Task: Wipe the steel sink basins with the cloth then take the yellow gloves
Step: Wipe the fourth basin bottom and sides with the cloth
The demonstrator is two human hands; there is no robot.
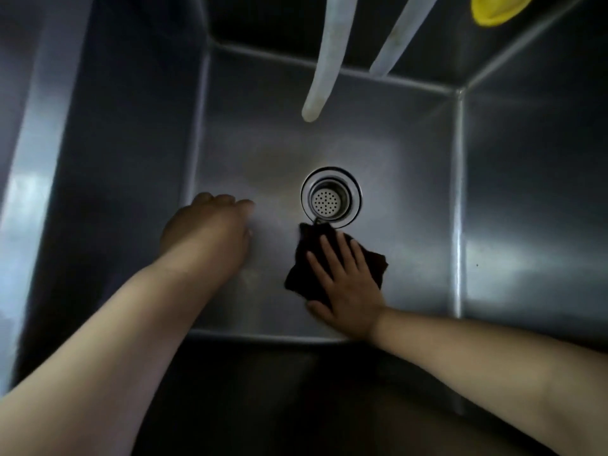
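I look straight down into a deep steel sink basin. A dark cloth lies on the basin floor just below the round drain strainer. My right hand presses flat on the cloth with straight, spread fingers. My left hand reaches down to the basin floor at the left, blurred, its fingers hidden behind the back of the hand. A yellow thing, perhaps a glove, shows at the top right edge, mostly cut off.
Two pale translucent hoses hang into the basin from the top, a long hose and a shorter hose. Steep steel walls rise on all sides; the left wall stands close to my left hand.
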